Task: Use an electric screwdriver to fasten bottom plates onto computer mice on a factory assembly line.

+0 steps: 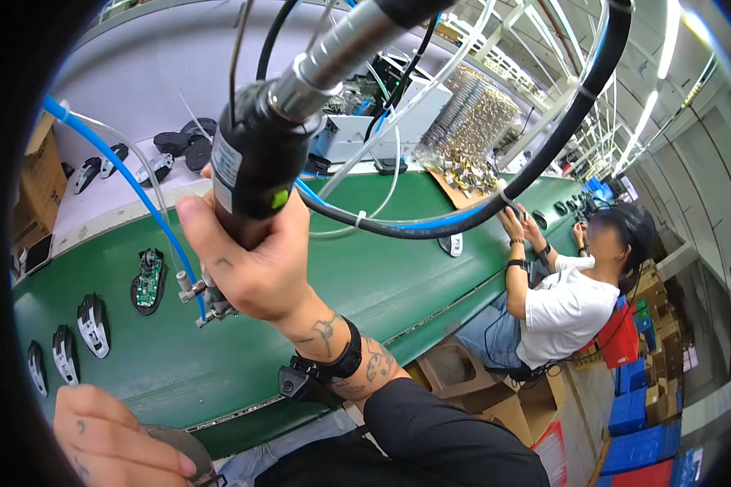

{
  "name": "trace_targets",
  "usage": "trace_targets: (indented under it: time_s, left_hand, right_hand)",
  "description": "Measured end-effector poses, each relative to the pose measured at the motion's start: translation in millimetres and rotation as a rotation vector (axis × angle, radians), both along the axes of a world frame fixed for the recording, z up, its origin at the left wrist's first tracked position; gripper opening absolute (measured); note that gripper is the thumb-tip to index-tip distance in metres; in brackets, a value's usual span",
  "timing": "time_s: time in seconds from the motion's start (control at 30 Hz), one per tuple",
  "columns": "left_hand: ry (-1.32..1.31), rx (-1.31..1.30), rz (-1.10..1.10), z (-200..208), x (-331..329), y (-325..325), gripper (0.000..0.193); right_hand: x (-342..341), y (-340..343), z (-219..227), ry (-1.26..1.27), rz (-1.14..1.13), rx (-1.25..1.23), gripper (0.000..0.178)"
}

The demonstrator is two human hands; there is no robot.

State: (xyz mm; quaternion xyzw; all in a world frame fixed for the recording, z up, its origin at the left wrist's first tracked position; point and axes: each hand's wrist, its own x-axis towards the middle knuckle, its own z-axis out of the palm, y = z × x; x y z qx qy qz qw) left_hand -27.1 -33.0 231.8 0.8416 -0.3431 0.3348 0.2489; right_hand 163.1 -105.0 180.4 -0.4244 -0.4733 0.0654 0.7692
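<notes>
My right hand (256,264) is wrapped around a black powered screwdriver (264,154) with a green button, held up over the green conveyor belt (357,276). A jointed metal arm rises from the top of the tool. Below the fist is a small metal fitting (211,302) on a blue air hose. My left hand (118,438) is closed at the lower left, beside a grey rounded thing (183,448); what its fingers hold is hidden. Nearby on the belt lie a black shell with a green circuit board (148,282) and several silver-and-black shells (93,325).
A thick black hose (463,227) loops across the view. Dark shells (191,146) lie on the white ledge behind the belt. At right, another person (573,284) works at the belt beside a pile of small metal parts (467,174). Blue bins (638,442) and cartons stand on the floor.
</notes>
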Motion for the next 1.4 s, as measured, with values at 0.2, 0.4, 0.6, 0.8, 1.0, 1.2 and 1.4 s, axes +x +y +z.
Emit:
trace_targets:
  time_s: [0.2, 0.4, 0.6, 0.8, 1.0, 1.2, 1.4]
  left_hand:
    - [0.329, -0.020, -0.081, 13, -8, -20, 0.040]
    - [0.278, -0.153, -0.220, 3, 22, -62, 0.036]
    - [0.381, -0.297, -0.513, -21, 47, -87, 0.034]
    - [0.469, -0.434, -0.645, -32, 55, -107, 0.038]
    - [0.433, -0.339, -0.495, -15, 45, -77, 0.032]
    - [0.261, -0.287, -0.272, -9, 29, -66, 0.032]
    - [0.261, -0.333, -0.512, -27, 44, -79, 0.028]
  right_hand:
    - [-10, 6, -2, 0.024, 0.007, 0.022, 0.026]
    - [-8, 13, 4, 0.007, 0.030, 0.007, 0.025]
    - [-12, 20, 3, -0.004, 0.037, 0.161, 0.026]
    - [-6, 17, 2, -0.016, 0.027, 0.114, 0.027]
    - [-9, 19, 5, -0.105, -0.070, 0.205, 0.026]
    - [-10, 18, 5, -0.084, -0.034, 0.171, 0.027]
    - [-20, 9, 10, 0.119, 0.056, 0.029, 0.027]
